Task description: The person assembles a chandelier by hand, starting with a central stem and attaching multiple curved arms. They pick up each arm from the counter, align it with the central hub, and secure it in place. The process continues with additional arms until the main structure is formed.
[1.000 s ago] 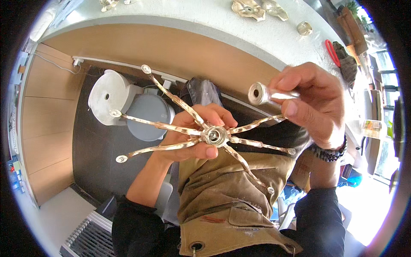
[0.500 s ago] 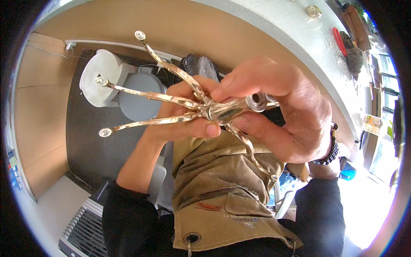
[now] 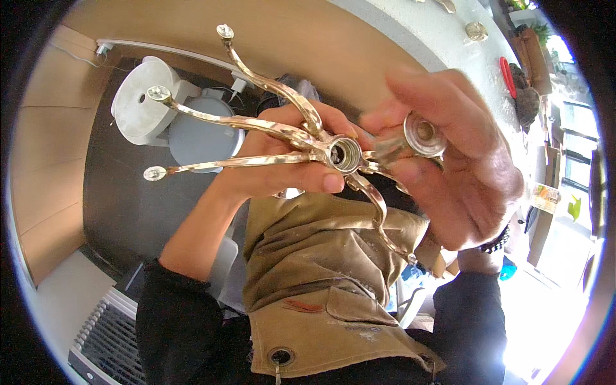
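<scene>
Multi-armed brass-toned fitting (image 3: 354,155) is hanging in mid-air before the tan apron (image 3: 308,260), the left hand (image 3: 276,177) gripping it around its hub, while the right hand (image 3: 471,154) is pinching a flared metal tube (image 3: 425,135) near the hub's open threaded socket. With the right fingers crowding that side's slender arms, a careless tilt of the tube could be scratching or bending one; since the table (image 3: 430,38) is lying off to one side, a slipping grip could be sending either shiny piece to the floor (image 3: 147,212).

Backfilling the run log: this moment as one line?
left hand: holds branched metal piece | right hand: holds flared metal tube | hub socket: uncovered, facing camera
</scene>
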Demonstrator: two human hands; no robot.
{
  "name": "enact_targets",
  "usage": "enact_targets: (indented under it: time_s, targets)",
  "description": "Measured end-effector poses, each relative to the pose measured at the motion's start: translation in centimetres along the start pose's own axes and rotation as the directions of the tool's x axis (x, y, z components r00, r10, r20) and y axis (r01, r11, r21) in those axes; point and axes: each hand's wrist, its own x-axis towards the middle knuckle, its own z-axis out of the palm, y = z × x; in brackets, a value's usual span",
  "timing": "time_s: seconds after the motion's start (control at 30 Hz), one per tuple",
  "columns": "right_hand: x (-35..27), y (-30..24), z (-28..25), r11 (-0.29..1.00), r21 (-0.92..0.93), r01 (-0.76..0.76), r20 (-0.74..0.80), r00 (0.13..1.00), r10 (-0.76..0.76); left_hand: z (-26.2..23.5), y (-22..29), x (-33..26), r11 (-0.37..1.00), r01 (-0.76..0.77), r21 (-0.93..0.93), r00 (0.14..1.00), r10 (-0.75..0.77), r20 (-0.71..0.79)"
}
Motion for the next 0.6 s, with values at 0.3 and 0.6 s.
enact_targets:
  time_s: [0.3, 0.6]
  targets:
    - [0.1, -1.0, 0.0, 0.984, 0.036, -0.175, -0.007, 0.985, 0.175, 0.0, -0.1, 0.1, 0.998, -0.065, 0.005, 0.998, 0.064, 0.026]
    - [-1.2, -1.2, 1.8, 0.858, 0.375, -0.351, 0.030, 0.930, 0.367, -0.1, -0.2, -0.1, 1.000, -0.025, 0.015, 1.000, 0.025, 0.013]
